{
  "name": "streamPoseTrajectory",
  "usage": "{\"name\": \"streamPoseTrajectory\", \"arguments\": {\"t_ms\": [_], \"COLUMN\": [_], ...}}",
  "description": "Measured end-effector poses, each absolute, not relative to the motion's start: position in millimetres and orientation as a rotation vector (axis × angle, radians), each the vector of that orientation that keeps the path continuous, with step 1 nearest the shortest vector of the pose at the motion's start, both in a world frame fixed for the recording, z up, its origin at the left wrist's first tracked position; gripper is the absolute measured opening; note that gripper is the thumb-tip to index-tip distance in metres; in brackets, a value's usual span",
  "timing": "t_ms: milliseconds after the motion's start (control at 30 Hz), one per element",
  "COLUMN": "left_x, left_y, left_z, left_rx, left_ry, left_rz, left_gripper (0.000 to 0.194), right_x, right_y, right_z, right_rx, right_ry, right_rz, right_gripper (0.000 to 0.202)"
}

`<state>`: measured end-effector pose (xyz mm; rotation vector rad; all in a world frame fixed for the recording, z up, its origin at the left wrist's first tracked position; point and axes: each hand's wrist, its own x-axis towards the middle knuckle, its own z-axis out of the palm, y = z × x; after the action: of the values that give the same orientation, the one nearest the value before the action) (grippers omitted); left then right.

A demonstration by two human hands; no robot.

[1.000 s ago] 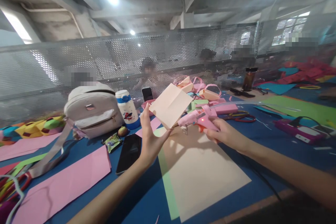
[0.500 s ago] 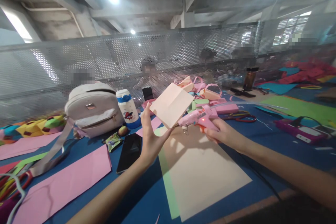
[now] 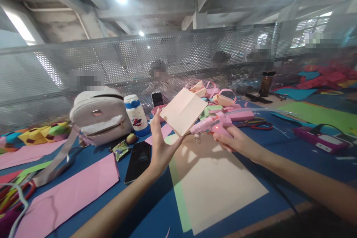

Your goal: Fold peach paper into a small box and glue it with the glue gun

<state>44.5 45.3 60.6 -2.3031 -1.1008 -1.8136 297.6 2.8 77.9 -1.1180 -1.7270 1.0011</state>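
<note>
Backpack [image 3: 99,117] left of bottle [image 3: 135,115]; phone [image 3: 138,156] before both.

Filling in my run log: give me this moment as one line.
left hand: holds folded peach paper raised | right hand: grips pink glue gun, nozzle at paper's edge | below: peach sheet on blue table

A grey backpack [image 3: 98,116], bottle [image 3: 135,115] and phone [image 3: 138,156] (screen dark) lie on blue table [image 3: 292,148].

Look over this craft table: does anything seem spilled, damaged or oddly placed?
Nothing looks spilled or broken. The left hand holds a folded peach paper up, the right hand a pink glue gun at its edge. A black phone lies amid loose paper sheets.
</note>
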Motion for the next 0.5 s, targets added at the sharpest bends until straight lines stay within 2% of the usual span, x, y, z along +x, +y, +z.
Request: {"name": "streamPoseTrajectory", "arguments": {"t_ms": [167,500], "left_x": [44.4,43.7], "left_y": [45.1,46.4], "left_z": [60.6,59.5], "left_rx": [-2.306,-2.301], "left_ry": [-1.100,-1.100], "left_rz": [-1.812,-1.816], "left_gripper": [0.101,0.101], "right_x": [297.6,304.0], "right_y": [1.7,1.2], "right_z": [80.4,77.9], "right_rx": [-1.094,-1.070], "right_ry": [-1.758,-1.735], "right_rz": [1.017,1.015], "right_gripper": [0.057,0.053]}}
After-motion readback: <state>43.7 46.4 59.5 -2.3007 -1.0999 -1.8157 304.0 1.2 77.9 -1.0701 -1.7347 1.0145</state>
